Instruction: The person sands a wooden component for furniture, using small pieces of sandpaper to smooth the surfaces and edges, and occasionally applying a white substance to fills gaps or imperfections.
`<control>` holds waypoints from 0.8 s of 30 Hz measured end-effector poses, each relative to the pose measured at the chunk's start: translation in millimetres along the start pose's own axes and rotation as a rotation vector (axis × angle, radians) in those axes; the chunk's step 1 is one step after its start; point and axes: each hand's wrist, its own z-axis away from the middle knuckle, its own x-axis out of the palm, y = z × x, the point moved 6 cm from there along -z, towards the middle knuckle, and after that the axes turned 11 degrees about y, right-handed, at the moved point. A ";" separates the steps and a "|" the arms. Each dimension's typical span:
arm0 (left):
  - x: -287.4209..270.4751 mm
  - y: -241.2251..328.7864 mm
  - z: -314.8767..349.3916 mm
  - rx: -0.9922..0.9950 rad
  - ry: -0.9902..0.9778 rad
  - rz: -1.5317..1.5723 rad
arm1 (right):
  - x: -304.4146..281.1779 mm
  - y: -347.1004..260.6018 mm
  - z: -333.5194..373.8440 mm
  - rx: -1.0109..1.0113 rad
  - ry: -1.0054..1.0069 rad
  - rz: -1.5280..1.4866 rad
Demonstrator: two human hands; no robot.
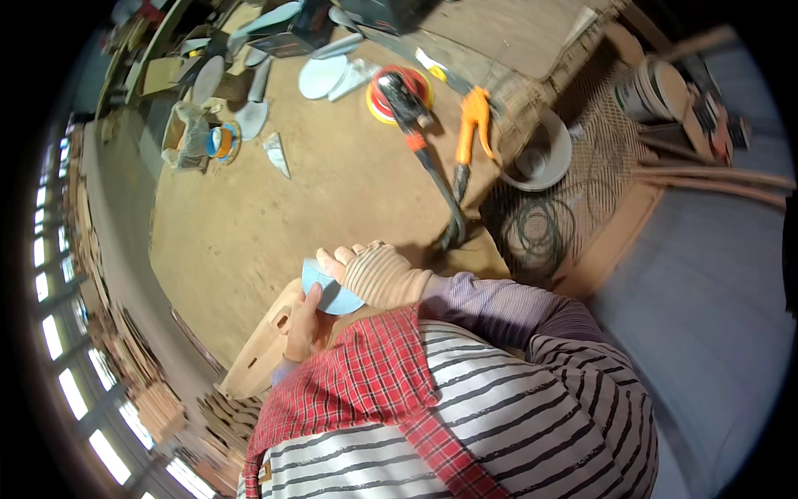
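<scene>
Close to my body, a light-blue sanding disc [331, 293], seemingly folded or bent, is held between my two hands. My left hand [306, 326] is closed on its lower left edge, thumb lying on the blue face. My right hand [382, 276], in a striped glove with bare fingertips, grips its upper right side. A pale wooden piece [259, 349] with slots cut in it lies beside and partly behind my left hand. My apron and body hide part of that wood.
On the brown worktable [224, 249] lie a red sander [401, 93] with its hose, an orange air blow gun [473, 125], a blue-and-orange tape roll [220, 143] and a torn abrasive scrap [276, 155]. More discs [324, 76] lie at the back. A white bucket [542, 154] stands right of the table.
</scene>
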 end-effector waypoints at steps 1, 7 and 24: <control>-9.8 -8.9 -5.0 -0.032 -0.012 -0.098 | 16.3 -5.5 13.8 0.023 -0.018 0.085; -31.6 -47.6 14.8 0.025 -0.170 -0.360 | 36.3 -46.2 93.3 0.223 0.033 0.081; -66.2 -148.0 84.1 -0.092 -0.261 -0.392 | 48.8 -119.7 226.7 0.347 0.491 0.410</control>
